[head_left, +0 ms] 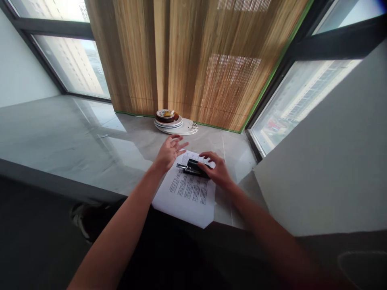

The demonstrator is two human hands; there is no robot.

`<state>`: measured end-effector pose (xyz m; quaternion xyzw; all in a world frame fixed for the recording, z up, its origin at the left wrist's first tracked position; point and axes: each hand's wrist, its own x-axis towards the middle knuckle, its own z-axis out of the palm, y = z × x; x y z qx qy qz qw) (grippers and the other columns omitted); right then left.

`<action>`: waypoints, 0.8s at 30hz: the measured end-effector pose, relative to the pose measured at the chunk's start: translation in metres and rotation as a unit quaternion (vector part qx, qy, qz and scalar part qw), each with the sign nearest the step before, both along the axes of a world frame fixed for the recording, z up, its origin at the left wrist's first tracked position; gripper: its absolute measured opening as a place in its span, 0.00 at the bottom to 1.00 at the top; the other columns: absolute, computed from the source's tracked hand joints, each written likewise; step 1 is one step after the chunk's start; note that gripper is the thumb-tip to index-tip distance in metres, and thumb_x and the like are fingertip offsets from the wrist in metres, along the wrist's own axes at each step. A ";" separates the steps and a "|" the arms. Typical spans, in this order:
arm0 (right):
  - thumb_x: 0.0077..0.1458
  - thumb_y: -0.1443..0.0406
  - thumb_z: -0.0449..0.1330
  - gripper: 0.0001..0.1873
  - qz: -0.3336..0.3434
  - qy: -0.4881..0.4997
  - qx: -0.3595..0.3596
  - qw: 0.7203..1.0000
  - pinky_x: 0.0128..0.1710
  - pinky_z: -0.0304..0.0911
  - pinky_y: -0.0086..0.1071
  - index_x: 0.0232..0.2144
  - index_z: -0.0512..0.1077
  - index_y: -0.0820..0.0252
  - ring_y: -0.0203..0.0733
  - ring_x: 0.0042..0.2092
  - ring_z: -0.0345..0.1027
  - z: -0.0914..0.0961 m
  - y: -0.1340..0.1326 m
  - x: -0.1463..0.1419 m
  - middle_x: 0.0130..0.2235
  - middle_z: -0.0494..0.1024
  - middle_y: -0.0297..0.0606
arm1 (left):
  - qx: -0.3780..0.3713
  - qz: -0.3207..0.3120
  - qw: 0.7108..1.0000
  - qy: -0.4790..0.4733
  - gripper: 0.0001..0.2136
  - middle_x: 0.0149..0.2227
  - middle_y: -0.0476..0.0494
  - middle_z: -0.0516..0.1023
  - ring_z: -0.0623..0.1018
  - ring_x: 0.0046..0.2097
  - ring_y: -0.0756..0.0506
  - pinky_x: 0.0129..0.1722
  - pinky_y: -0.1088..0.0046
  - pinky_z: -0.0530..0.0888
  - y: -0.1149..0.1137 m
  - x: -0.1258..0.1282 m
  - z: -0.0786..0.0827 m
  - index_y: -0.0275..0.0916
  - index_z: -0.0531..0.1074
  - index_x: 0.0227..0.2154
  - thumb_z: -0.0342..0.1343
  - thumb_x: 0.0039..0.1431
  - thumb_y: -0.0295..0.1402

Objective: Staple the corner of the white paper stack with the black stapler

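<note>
A stack of printed paper sheets (187,193) lies on the grey stone sill (90,145), its near corner hanging over the front edge. A black stapler (193,168) rests on the top part of the sheets. My right hand (216,169) lies over the stapler's right end, fingers curled round it. My left hand (169,151) hovers over the sheets' upper left corner with its fingers spread, holding nothing.
A stack of plates and bowls (169,119) sits on a white round plate (186,128) at the back of the sill, in front of a bamboo blind (193,60). Windows flank both sides. A grey wall (326,161) rises at the right.
</note>
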<state>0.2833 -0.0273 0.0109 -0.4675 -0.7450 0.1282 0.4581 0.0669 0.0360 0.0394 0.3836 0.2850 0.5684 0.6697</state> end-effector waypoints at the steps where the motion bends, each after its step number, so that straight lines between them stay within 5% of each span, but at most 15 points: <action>1: 0.60 0.58 0.67 0.13 -0.010 -0.002 0.045 0.999 0.50 0.70 0.43 0.46 0.78 0.55 0.48 0.47 0.75 0.004 -0.002 -0.003 0.46 0.82 0.41 | 0.009 -0.045 0.999 0.006 0.15 0.60 0.42 0.74 0.78 0.60 0.38 0.60 0.55 0.73 -0.006 0.003 0.003 0.43 0.70 0.49 0.57 0.63 0.21; 5: 0.61 0.60 0.68 0.15 -0.013 -0.019 0.145 0.989 0.56 0.68 0.47 0.50 0.77 0.51 0.50 0.53 0.72 0.014 -0.012 -0.016 0.49 0.81 0.39 | 0.018 -0.148 0.989 0.007 0.15 0.61 0.38 0.73 0.76 0.61 0.36 0.63 0.56 0.72 -0.028 0.016 0.014 0.43 0.74 0.50 0.60 0.62 0.22; 10: 0.58 0.60 0.71 0.09 -0.046 -0.010 0.152 0.987 0.50 0.71 0.47 0.42 0.80 0.48 0.50 0.45 0.73 0.007 -0.016 -0.024 0.38 0.82 0.36 | 0.121 -0.196 0.972 0.052 0.14 0.60 0.38 0.75 0.69 0.67 0.34 0.64 0.60 0.72 -0.046 0.027 0.019 0.42 0.78 0.47 0.64 0.61 0.23; 13: 0.60 0.61 0.70 0.05 -0.045 0.002 0.159 0.986 0.48 0.72 0.46 0.40 0.80 0.49 0.49 0.44 0.73 0.006 -0.014 -0.023 0.38 0.82 0.36 | 0.119 -0.241 0.961 0.070 0.15 0.65 0.39 0.70 0.70 0.66 0.31 0.59 0.57 0.77 -0.052 0.029 0.022 0.43 0.78 0.49 0.64 0.61 0.24; 17: 0.61 0.64 0.66 0.07 -0.034 0.024 0.173 0.984 0.47 0.73 0.45 0.43 0.79 0.51 0.48 0.46 0.72 0.005 -0.013 -0.023 0.45 0.82 0.38 | 0.070 -0.258 0.963 0.041 0.14 0.66 0.37 0.70 0.68 0.68 0.31 0.61 0.55 0.76 -0.058 0.027 0.030 0.41 0.78 0.47 0.63 0.60 0.20; 24: 0.65 0.64 0.62 0.06 -0.017 0.045 0.166 0.985 0.48 0.72 0.42 0.38 0.80 0.51 0.45 0.44 0.73 0.010 -0.012 -0.021 0.44 0.83 0.37 | 0.150 -0.265 0.948 0.096 0.18 0.66 0.38 0.70 0.71 0.66 0.31 0.60 0.55 0.76 -0.056 0.022 0.037 0.43 0.79 0.46 0.69 0.54 0.21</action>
